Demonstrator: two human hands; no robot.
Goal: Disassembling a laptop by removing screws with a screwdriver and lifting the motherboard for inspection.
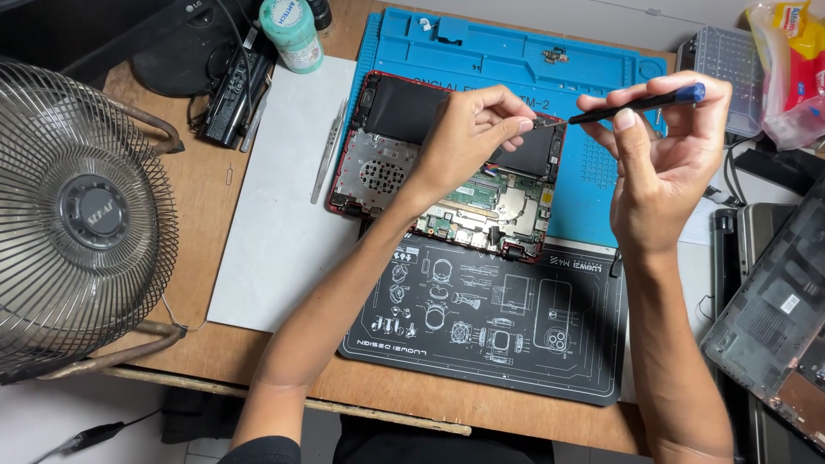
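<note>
An opened red-framed laptop (391,146) lies bottom-up on a blue work mat (516,51), its circuit board and black battery exposed. My right hand (662,163) holds a thin black screwdriver (632,105) with a blue cap, raised above the laptop's right side. My left hand (473,137) hovers over the laptop with thumb and fingertips pinched at the screwdriver's tip, on something too small to make out.
A black mat with white line drawings (490,318) lies in front of the laptop. Metal tweezers (329,150) rest on a grey sheet (275,215). A wire-cage fan (82,215) stands at left. A removed laptop cover (773,318) sits at right, a teal-capped bottle (292,33) at the back.
</note>
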